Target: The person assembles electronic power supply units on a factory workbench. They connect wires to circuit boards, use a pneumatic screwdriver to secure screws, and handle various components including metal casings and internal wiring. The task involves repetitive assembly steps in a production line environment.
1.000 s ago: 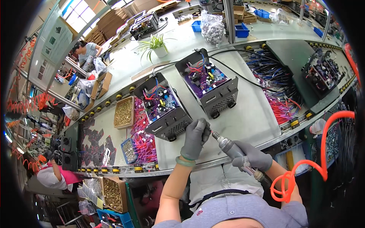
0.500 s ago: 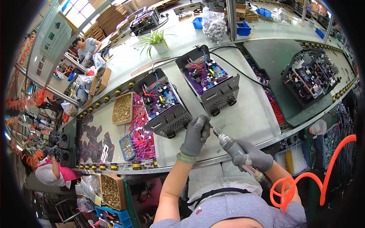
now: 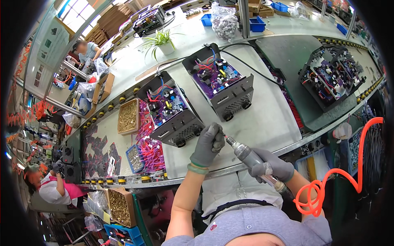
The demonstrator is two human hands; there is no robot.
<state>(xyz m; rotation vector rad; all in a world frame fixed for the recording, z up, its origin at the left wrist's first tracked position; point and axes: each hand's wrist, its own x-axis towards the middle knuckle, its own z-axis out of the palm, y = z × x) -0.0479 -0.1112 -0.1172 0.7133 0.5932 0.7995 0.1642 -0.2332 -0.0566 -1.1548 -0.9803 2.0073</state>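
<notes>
My right hand [image 3: 274, 166], in a grey glove, is wrapped round a pneumatic screwdriver [image 3: 245, 155] that points up and to the left. The driver's bit ends just beside my gloved left hand [image 3: 208, 144]. The left fingers are curled together over the near side of the work surface; what they hold, if anything, is too small to make out. Just beyond that hand stands a black metal chassis [image 3: 175, 132] with a purple circuit board [image 3: 166, 105] and coloured wires inside. A second black chassis [image 3: 234, 103] of the same kind stands to its right.
A coiled orange air hose [image 3: 314, 197] hangs at the right. Left of the chassis lie pink-red wire bundles [image 3: 150, 153], a cardboard box of brass-coloured screws [image 3: 129, 116] and a blue tray of small parts [image 3: 134, 158]. More boards [image 3: 332, 76] stand at far right. Two people work at left.
My view has shifted slightly, so the bench appears a little further left. The orange hose's coil has swung and dropped. Both hands and the screwdriver keep nearly the same pose.
</notes>
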